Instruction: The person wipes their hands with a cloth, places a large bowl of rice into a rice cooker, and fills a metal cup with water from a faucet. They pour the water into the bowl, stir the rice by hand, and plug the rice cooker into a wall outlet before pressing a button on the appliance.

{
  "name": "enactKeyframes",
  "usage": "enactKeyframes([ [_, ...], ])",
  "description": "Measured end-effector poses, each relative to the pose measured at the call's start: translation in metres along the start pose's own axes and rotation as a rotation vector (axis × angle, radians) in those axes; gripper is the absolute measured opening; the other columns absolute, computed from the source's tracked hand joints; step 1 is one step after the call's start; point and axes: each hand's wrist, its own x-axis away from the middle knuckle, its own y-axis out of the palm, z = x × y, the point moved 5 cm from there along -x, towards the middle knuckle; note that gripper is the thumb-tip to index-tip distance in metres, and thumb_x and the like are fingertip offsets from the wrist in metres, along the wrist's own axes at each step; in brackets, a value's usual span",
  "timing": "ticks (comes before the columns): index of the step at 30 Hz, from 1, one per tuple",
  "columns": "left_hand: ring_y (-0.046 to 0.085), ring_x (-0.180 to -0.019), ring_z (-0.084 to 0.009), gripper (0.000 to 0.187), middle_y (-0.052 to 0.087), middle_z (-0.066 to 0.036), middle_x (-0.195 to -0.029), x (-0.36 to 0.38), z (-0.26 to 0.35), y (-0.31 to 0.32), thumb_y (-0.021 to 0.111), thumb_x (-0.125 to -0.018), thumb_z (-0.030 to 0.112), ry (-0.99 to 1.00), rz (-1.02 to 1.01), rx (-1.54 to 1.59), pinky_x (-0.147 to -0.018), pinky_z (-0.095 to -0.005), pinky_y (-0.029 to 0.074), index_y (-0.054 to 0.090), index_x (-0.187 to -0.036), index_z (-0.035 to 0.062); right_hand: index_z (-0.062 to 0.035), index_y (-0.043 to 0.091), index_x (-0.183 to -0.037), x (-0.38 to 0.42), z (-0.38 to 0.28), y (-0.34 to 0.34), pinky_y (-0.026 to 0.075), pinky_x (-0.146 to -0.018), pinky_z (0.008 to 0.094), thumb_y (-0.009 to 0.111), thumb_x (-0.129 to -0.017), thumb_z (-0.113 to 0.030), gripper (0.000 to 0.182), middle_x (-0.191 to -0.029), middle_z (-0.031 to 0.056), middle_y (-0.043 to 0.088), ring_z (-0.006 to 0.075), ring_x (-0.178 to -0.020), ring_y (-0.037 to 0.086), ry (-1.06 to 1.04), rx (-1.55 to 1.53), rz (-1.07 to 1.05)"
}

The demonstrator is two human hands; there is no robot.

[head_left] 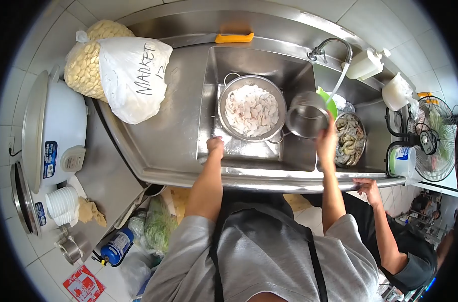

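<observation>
My right hand (328,141) grips a round metal pot (306,117) by its right side, over the divider between the two sink basins. The pot looks slightly blurred. My left hand (215,145) is closed low in the left basin (259,163); what its fingers hold, if anything, is hidden. Just beyond it sits a metal colander (281,95) with two loop handles, full of pale, cut pieces of what looks like raw seafood or meat (251,110). In the right basin, a bowl of whole raw shrimp (351,138) lies beside my right wrist.
A curved faucet (335,41) with a white hose reaches over a green container (330,103). On the left drainboard rests a bag marked MARKET (136,75). An orange-handled tool (234,38) lies at the back. A co-worker's hand (370,190) touches the sink's front edge near a fan (430,138).
</observation>
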Motion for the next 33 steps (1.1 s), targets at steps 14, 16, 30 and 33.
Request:
enactKeyframes([
  [14,0.059,-0.087,-0.029,0.033,0.061,-0.013,-0.098,0.165,0.074,-0.049,0.05,-0.085,0.03,0.657,-0.123,-0.688,-0.075,-0.0333,0.046,0.055,-0.11,0.0102,-0.0008,0.044,-0.119,-0.032,0.376,0.162,0.042,-0.083,0.0451,0.051,-0.071,-0.012,0.05,-0.101,0.0263,0.056,0.0412,-0.094,0.053,0.114,0.263,-0.419],
  [16,0.061,-0.074,-0.0248,0.029,0.063,-0.011,-0.086,0.191,0.073,-0.057,0.051,-0.085,0.027,0.662,-0.047,-0.734,-0.068,-0.033,0.046,0.057,-0.107,0.0088,0.0006,0.045,-0.118,-0.021,0.38,0.182,0.042,-0.084,0.0437,0.054,-0.072,-0.015,0.049,-0.105,0.0241,0.055,0.0386,-0.097,0.053,0.254,0.379,-0.606],
  [30,0.059,-0.053,-0.0169,0.015,0.063,-0.003,-0.073,0.209,0.082,-0.056,0.063,-0.076,0.023,0.797,0.301,-0.706,-0.049,-0.0272,0.046,0.065,-0.086,0.0125,-0.0085,0.039,-0.128,0.007,0.418,0.259,0.043,-0.082,0.0443,0.041,-0.087,-0.035,0.048,-0.112,0.0158,0.055,0.0326,-0.1,0.053,0.071,0.658,-1.027],
  [33,0.059,-0.054,-0.0171,0.014,0.064,-0.004,-0.073,0.207,0.08,-0.052,0.064,-0.075,0.021,0.873,0.29,-0.723,-0.049,-0.0274,0.046,0.065,-0.085,0.0117,-0.0086,0.039,-0.128,0.022,0.397,0.259,0.043,-0.083,0.0447,0.04,-0.088,-0.036,0.049,-0.115,0.0155,0.054,0.0319,-0.103,0.052,-0.977,1.106,-1.19],
])
